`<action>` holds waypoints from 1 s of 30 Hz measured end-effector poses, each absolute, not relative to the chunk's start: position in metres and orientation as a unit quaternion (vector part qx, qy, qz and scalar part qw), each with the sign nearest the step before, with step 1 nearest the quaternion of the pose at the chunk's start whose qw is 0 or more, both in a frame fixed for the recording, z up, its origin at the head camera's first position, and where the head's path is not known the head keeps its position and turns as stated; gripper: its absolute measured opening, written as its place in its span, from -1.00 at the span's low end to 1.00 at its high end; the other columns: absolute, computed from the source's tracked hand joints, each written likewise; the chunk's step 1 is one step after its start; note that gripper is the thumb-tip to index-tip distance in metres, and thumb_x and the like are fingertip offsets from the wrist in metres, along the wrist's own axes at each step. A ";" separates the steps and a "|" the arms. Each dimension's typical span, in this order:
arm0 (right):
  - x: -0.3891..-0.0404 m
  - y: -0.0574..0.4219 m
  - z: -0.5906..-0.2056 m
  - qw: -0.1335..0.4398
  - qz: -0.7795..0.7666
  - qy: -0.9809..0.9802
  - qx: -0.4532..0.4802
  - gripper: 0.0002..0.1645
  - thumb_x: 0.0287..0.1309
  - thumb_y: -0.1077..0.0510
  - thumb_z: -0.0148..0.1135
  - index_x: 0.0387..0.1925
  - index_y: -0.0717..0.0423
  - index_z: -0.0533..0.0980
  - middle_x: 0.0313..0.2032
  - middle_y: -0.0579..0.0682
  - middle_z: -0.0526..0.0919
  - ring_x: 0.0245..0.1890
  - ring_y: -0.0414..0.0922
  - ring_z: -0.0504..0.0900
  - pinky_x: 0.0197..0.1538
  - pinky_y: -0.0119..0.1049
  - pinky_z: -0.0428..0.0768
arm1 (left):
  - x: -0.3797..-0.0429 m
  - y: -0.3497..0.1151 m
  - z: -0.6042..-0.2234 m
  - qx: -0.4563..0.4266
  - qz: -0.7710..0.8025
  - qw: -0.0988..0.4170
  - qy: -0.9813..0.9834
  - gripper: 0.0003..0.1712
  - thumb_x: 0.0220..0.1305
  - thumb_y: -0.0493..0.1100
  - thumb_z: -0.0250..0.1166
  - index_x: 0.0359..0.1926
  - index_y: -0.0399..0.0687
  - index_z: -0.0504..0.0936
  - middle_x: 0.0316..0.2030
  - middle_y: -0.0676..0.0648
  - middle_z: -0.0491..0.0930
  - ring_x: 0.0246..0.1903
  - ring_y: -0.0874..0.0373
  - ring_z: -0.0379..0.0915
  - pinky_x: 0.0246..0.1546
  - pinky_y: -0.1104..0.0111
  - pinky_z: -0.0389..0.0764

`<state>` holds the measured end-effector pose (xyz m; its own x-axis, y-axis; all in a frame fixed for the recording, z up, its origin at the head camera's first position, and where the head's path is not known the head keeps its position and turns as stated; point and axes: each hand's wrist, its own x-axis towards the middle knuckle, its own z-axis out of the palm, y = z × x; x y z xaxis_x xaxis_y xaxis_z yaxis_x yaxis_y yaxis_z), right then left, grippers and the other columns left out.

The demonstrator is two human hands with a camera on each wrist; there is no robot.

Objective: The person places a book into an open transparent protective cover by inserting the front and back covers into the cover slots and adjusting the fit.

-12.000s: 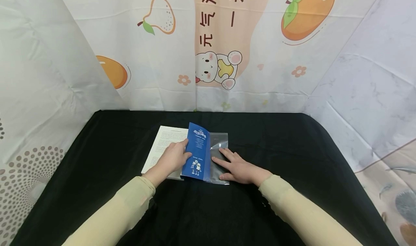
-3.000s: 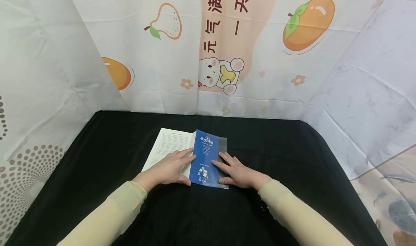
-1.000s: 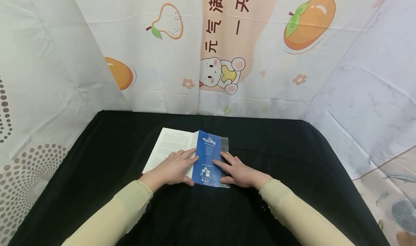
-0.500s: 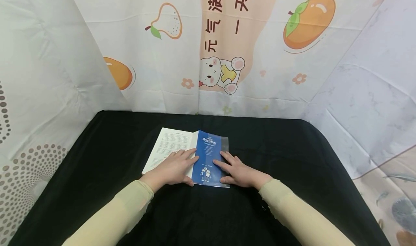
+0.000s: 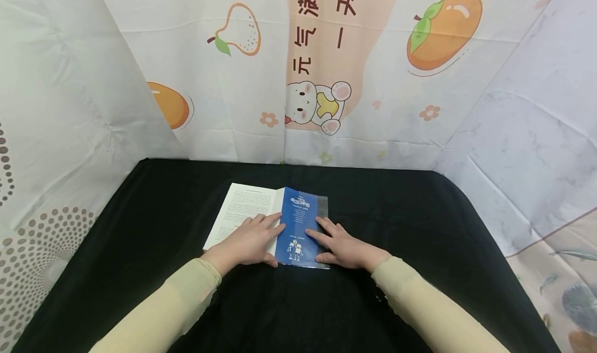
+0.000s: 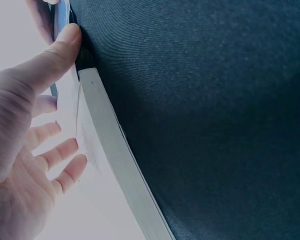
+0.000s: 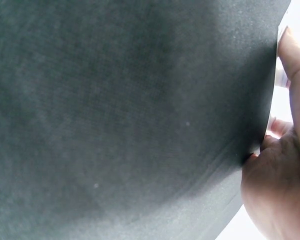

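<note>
An open paperback book (image 5: 247, 200) lies on the black cloth, its printed page to the left. To the right spreads its blue cover flap (image 5: 295, 223), with white lettering and a small drawing of figures. A clear plastic book cover (image 5: 323, 206) overlaps the flap's right part and extends past it. My left hand (image 5: 244, 241) rests across the page, with extended fingertips at the flap's left side and the thumb by the lower edge. The left wrist view shows the thick page block (image 6: 110, 135). My right hand (image 5: 347, 248) rests with spread fingers on the plastic and the flap's right edge.
Black cloth (image 5: 396, 213) covers the table all round the book. White curtains with fruit prints (image 5: 373, 109) hang behind it and along both sides.
Twelve seconds ago the flap was tilted up at my left fingers, with more bare plastic showing. Now it lies flatter and farther right under the plastic. Almost nothing moved in the last second.
</note>
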<state>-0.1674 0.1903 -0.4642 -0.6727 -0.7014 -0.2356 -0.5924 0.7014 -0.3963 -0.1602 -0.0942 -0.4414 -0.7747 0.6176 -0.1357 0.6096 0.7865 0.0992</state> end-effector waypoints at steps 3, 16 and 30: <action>-0.167 0.190 -0.464 0.187 -0.144 0.903 -0.359 -0.20 0.36 -0.23 0.01 0.50 -0.17 -0.02 0.49 0.21 -0.26 0.44 0.18 -0.26 0.39 0.26 -0.09 | -0.161 -0.094 -0.441 0.328 0.025 0.081 0.941 0.08 -0.08 0.43 0.39 0.39 0.04 0.30 0.43 -0.13 0.09 0.25 -0.13 0.15 0.21 -0.06 0.32; -0.168 0.191 -0.465 0.188 -0.153 0.899 -0.364 -0.18 0.36 -0.22 0.02 0.50 -0.17 -0.04 0.49 0.20 -0.27 0.45 0.17 -0.28 0.39 0.27 -0.09 | -0.170 -0.096 -0.434 0.321 0.057 0.123 0.937 -0.06 0.07 0.45 0.25 0.38 0.09 0.33 0.44 -0.08 0.09 0.26 -0.11 0.17 0.25 -0.03 0.32; -0.167 0.192 -0.464 0.186 -0.159 0.899 -0.363 -0.19 0.36 -0.23 0.00 0.50 -0.16 -0.03 0.49 0.21 -0.27 0.44 0.18 -0.28 0.38 0.30 -0.09 | -0.181 -0.094 -0.439 0.312 0.061 0.105 0.942 -0.02 0.05 0.36 0.35 0.42 0.12 0.25 0.50 -0.03 -0.09 0.27 -0.11 0.16 0.25 -0.04 0.32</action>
<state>-0.1673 0.1916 -0.4638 -0.6677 -0.7117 -0.2183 -0.5937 0.6860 -0.4207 -0.1808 -0.0942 -0.4386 -0.7827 0.6015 -0.1601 0.5760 0.7974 0.1798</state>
